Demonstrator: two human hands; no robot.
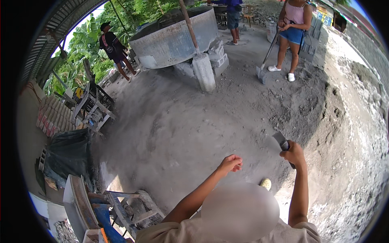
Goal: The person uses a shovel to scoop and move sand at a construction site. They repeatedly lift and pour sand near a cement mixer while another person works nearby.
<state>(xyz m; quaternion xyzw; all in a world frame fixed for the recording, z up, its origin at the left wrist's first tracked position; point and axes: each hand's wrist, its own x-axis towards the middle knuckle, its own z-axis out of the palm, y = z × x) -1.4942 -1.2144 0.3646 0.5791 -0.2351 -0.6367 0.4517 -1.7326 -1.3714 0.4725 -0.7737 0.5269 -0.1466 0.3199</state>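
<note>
Trowel [280,140] sits in the right hand [293,154], whose grip is clamped on its dark handle, the grey blade pointing up and away over the sand heap [194,133]. The left hand [231,163] hangs just beside it over the same grey sand, fingers curled together, holding nothing that shows. A yellowish shoe tip [266,184] pokes out below the hands. Beyond the heap stands a big round mixer drum [174,36] propped on concrete blocks [219,56] and a post [204,71]. To its right a person [292,28] leans on a shovel [264,65]; another person [113,48] stands at the left by the greenery. A blue metal press [101,210] fills the lower left.
</note>
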